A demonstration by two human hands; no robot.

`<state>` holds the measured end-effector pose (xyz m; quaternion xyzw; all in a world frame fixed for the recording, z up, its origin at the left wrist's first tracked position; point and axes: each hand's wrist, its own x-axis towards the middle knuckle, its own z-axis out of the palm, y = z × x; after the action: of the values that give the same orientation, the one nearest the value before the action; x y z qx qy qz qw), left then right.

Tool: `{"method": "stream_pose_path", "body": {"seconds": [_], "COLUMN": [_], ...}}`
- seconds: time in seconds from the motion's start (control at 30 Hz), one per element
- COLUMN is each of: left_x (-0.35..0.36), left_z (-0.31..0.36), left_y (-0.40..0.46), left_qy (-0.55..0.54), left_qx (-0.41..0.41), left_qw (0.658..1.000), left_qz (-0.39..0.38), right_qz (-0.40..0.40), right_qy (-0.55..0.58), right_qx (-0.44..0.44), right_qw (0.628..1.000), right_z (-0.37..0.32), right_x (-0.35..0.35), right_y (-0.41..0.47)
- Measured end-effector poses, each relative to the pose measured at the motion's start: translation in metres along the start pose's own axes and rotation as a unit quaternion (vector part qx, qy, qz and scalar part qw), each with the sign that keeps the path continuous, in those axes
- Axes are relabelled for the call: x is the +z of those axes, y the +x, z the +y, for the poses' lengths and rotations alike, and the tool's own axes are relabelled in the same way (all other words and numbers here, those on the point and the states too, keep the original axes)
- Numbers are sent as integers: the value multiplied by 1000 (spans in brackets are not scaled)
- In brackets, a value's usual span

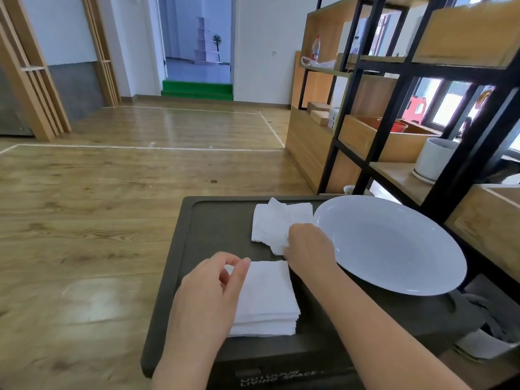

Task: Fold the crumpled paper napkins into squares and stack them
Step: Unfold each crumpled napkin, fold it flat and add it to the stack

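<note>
A neat stack of folded white square napkins (267,299) lies at the near middle of the dark box lid (213,226). My left hand (208,294) rests at the stack's left edge, thumb and finger pinching its far left corner. Farther back lies a loose pile of unfolded white napkins (275,223), beside the plate. My right hand (308,250) reaches over that pile's near right corner and grips a napkin there; its fingertips are hidden under the hand.
A large white plate (394,246) fills the lid's right side, touching the loose pile. A black-framed wooden shelf unit (394,108) stands close on the right with a white pot (434,159). Wooden floor (112,192) spreads left and ahead.
</note>
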<state>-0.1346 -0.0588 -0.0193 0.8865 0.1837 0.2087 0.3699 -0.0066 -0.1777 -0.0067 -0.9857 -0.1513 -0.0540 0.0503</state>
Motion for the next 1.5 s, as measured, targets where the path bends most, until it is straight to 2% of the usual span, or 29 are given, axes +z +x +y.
{"method": "stream_pose_path", "body": {"seconds": [0.1,0.17,0.27,0.4,0.5,0.63,0.7,0.77,0.87,1.0,1.03,1.27,1.5], "left_x": [-4,-7,-11,-17,-22,-28,-28,-29,-27,-21,-19,-12,-5], "left_z": [0,-4,-4,-5,-5,-3,-2,0,4,7,8,3,-1], "left_y": [0,1,1,4,8,10,9,8,6,5,5,7,6], "left_qy": [-2,-4,-29,-90,-101,-110,-135,-165,-234,-253,-250,-215,-170], "left_qx": [8,10,13,10,19,44,40,27,4,-53,-66,-115,-140], "left_qw": [1000,1000,999,992,991,990,987,982,967,964,964,970,973], "left_qz": [16,19,44,83,88,79,72,86,99,68,56,3,61], "right_qz": [15,85,176,166,138,159,140,86,27,-36,-30,64,61], "right_qy": [-29,-9,156,385,379,278,309,404,509,616,619,506,439], "right_qx": [-9,-5,14,-5,-90,-220,-238,-212,-128,8,32,47,47], "right_qw": [999,996,972,908,910,921,910,886,851,787,784,859,895], "right_z": [3,3,5,4,2,1,1,0,-5,-12,-13,-10,1], "right_x": [-4,-7,-16,-28,-29,-31,-31,-31,-28,-14,-11,2,5], "right_y": [-1,-2,-5,-15,-26,-36,-40,-44,-47,-52,-53,-57,-61]}}
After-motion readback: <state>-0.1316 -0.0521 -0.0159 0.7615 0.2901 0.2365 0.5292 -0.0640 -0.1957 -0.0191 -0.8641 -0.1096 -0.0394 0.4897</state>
